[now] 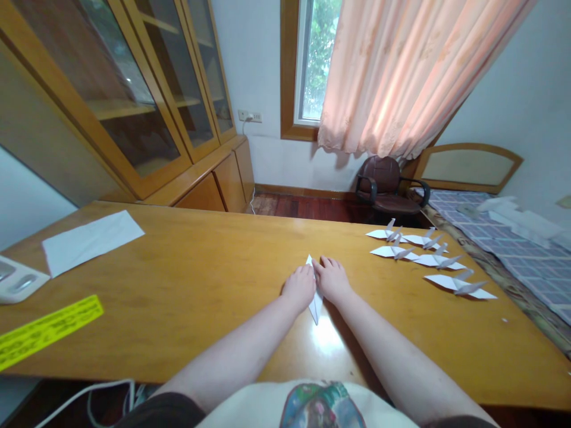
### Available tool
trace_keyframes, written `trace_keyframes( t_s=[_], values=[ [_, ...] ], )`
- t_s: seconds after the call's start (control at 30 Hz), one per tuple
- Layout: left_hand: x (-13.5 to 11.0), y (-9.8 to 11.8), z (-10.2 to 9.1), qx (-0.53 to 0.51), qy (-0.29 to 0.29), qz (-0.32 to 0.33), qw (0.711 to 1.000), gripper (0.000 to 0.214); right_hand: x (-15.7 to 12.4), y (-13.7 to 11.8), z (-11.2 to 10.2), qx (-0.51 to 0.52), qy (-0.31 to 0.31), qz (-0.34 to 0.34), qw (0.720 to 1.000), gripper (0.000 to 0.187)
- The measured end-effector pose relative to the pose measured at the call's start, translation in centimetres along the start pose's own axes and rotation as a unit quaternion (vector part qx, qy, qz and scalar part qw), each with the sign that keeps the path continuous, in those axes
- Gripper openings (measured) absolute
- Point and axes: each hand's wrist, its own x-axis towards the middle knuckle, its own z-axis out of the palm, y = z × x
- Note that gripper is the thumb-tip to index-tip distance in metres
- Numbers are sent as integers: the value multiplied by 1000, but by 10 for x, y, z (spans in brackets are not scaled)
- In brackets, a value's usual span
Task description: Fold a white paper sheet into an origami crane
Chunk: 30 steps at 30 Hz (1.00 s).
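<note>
Stretching across a bedroom, wooden table [200,297]. Pressing flat near its middle on folded white paper [315,304], left hand [298,287] and right hand [332,278], touching side by side. Lying right of that paper, finished paper cranes [428,258].

White folded paper [315,300], white paper cranes [428,258], yellow strip [44,330], pink curtain [401,71].

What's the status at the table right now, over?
Left hand and right hand both pressing a narrow folded white paper flat on the wooden table. Finished paper cranes lined up to the right, clear of the hands.
</note>
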Motion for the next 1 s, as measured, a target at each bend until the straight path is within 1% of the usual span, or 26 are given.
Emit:
trace_keyframes(
  t_s=[0.07,0.13,0.27,0.33,0.4,0.57,0.7,0.77,0.9,1.0],
  values=[
    [-1,-1,0,-6,6,-4,1000,34,6,4,2,30,0,1,1000,43],
    [-2,-3,1,-8,18,-20,1000,37,8,9,6,70,8,12,997,44],
    [-2,-7,2,-16,53,-70,996,58,5,18,16,170,29,76,982,43],
    [-1,-8,2,-29,54,-73,995,62,2,21,20,202,40,78,975,41],
    [0,-9,3,-43,51,-70,995,63,0,22,22,221,57,63,972,40],
    [2,-12,3,-91,64,-86,990,67,-2,23,21,252,89,49,962,29],
    [3,-18,2,-160,57,-98,981,71,-1,23,20,270,92,35,958,21],
    [4,-21,0,-201,56,-105,972,74,-1,23,21,271,87,27,958,23],
    [5,-26,-2,-256,61,-107,959,80,0,22,26,249,89,29,964,36],
    [6,-26,-2,-275,59,-103,954,81,0,20,28,238,90,34,967,35]
  ],
)
